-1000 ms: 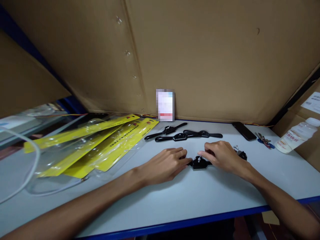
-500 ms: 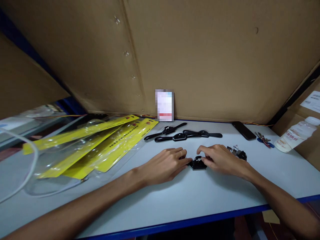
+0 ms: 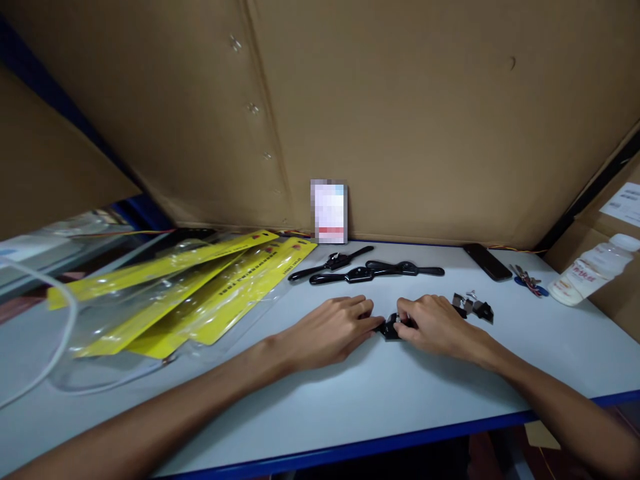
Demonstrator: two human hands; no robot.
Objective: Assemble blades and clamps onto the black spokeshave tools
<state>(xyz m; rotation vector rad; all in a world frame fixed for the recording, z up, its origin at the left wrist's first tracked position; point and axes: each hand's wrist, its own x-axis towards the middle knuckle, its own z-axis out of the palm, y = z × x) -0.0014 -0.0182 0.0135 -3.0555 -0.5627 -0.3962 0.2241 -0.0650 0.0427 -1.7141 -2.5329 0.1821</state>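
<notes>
A black spokeshave (image 3: 390, 328) lies on the table in front of me, its flat middle part facing up. My left hand (image 3: 345, 328) is closed around its left handle, which the fingers mostly hide. At the middle of the tool, the thumb and forefinger of my right hand (image 3: 430, 321) pinch a small silvery screw, largely covered by the fingertips. Just behind my right hand lie loose blades and black cap pieces (image 3: 483, 311) and small silvery screws (image 3: 471, 294). Farther back rest more black spokeshaves (image 3: 357, 274), side by side and partly overlapping.
Yellow cards in clear plastic packaging (image 3: 250, 290) spread over the left side, near a white cable (image 3: 73, 320). At the right are a black phone (image 3: 487, 261), keys (image 3: 527, 280) and a white bottle (image 3: 593, 273). A blurred card (image 3: 330, 212) leans on the cardboard wall (image 3: 400, 120).
My right hand has shifted slightly, its thumb and forefinger closing on the screw at the spokeshave's middle. More of the loose parts behind it shows. My left hand has stayed put.
</notes>
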